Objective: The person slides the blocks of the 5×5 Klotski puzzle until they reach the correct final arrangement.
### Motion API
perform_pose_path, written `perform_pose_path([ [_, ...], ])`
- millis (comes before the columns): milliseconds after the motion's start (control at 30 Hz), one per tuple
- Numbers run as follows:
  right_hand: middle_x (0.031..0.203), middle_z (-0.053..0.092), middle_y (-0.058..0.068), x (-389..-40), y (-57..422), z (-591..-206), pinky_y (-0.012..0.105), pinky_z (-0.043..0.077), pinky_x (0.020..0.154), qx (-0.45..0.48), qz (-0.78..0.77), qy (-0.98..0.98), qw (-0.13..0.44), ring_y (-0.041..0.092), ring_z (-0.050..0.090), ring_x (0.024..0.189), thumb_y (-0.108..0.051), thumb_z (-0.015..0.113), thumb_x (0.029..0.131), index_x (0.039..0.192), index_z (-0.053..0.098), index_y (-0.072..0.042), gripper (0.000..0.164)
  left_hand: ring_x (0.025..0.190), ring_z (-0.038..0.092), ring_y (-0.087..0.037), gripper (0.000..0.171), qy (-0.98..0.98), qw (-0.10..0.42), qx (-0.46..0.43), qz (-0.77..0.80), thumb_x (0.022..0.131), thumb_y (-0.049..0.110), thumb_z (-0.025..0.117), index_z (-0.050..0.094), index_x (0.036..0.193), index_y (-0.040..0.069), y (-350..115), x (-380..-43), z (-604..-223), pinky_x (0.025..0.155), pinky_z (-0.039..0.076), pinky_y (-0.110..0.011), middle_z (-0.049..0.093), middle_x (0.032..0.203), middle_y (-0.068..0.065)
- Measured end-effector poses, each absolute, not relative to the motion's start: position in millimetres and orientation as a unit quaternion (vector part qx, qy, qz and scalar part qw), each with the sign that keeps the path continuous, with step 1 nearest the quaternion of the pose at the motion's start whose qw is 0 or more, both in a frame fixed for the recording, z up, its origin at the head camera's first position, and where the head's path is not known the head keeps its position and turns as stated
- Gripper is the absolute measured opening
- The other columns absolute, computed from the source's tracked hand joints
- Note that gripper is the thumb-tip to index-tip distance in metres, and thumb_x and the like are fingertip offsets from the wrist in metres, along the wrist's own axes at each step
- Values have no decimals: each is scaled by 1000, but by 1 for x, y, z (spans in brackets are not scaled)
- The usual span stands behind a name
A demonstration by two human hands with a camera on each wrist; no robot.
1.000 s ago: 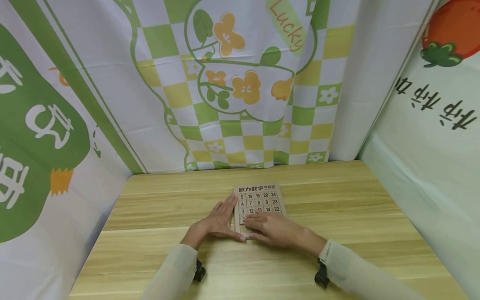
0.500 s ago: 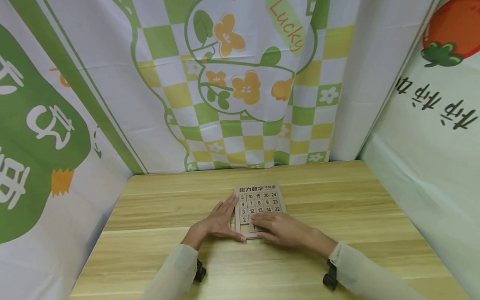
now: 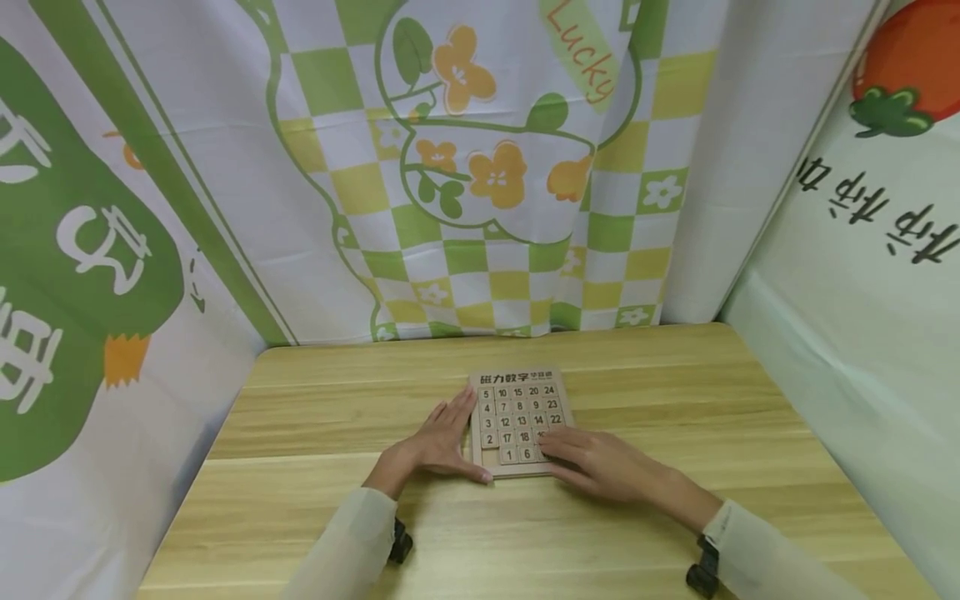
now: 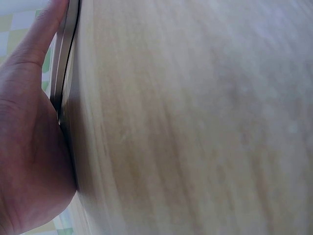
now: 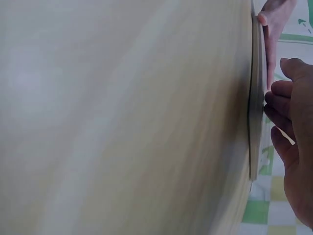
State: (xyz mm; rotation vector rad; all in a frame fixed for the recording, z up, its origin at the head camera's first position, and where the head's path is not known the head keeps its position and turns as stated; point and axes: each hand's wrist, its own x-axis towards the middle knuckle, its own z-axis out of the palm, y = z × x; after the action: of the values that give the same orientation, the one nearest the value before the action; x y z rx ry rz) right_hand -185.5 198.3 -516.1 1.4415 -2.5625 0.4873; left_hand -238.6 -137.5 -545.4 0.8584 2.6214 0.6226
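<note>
A wooden number slide puzzle [image 3: 520,407] lies flat on the table, with dark lettering along its far edge. My left hand [image 3: 441,447] braces it at the lower left, fingers straight along the left side and thumb at the near corner. My right hand [image 3: 603,465] reaches over the lower right tiles, its fingertips on them and hiding some numbers. A bare slot [image 3: 491,458] shows at the near left corner, beside the 1 tile [image 3: 509,455] and the 6 tile [image 3: 527,454]. In the right wrist view the right fingers [image 5: 279,105] bend slightly over the board's edge.
The wood-grain table [image 3: 322,408] spreads around the puzzle on all sides. A printed green and yellow check curtain [image 3: 465,275] hangs at its far edge. White printed cloths stand at the left and right. Each wrist carries a small black camera.
My right hand has slid right across the near row, uncovering the 1 and 6 tiles and, above them, 17 and 18. The bare slot is now in plain sight. My left hand stays put.
</note>
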Motion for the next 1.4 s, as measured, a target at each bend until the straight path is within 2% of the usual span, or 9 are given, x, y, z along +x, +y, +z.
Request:
perform_pose_path([
  [200,143,67,15,-177,217,-518,49,56,106,479,157,-859,87,31,66,130,-25,72,102,140,68,-5,44,164,1,-37,145,913,153,308,220,76,73,82,-1,168,-1,-138,-235,-538,131,4,-60,-6,176,-23],
  [467,144,67,14,-171,230,-518,53,58,103,491,142,-853,101,33,66,129,-24,73,100,139,68,-5,44,165,-4,-30,155,910,147,306,237,67,92,73,-4,170,5,-142,-242,-556,132,-1,-56,-10,177,-15],
  [667,145,66,13,-170,235,-519,53,57,104,494,133,-854,97,34,66,130,-28,68,104,141,67,-4,44,165,-4,-31,153,909,140,311,241,69,90,74,-5,170,6,-141,-245,-560,132,-1,-58,-11,177,-16],
  [833,145,66,12,-170,232,-519,51,56,105,494,130,-855,94,31,65,131,-29,71,102,141,67,-5,45,164,-2,-35,152,907,141,315,242,70,88,75,-3,169,3,-140,-243,-556,131,1,-61,-9,177,-20],
  [1067,146,66,10,-170,216,-518,51,55,108,498,134,-853,82,29,63,134,-30,71,103,142,66,-6,46,165,-5,-28,157,912,140,307,232,65,94,71,-5,170,6,-140,-246,-566,132,-1,-55,-12,177,-14],
  [1267,144,67,10,-173,205,-519,50,54,109,499,135,-853,74,29,64,133,-31,69,104,141,67,-7,44,165,-5,-30,153,909,146,310,238,69,89,74,-6,170,5,-139,-244,-559,132,-1,-57,-12,177,-16],
  [1400,143,67,10,-174,204,-519,50,55,108,500,138,-852,72,29,65,132,-31,69,104,140,68,-6,44,165,-5,-30,154,910,146,309,236,68,90,74,-6,169,5,-140,-243,-558,132,-1,-57,-12,177,-16],
])
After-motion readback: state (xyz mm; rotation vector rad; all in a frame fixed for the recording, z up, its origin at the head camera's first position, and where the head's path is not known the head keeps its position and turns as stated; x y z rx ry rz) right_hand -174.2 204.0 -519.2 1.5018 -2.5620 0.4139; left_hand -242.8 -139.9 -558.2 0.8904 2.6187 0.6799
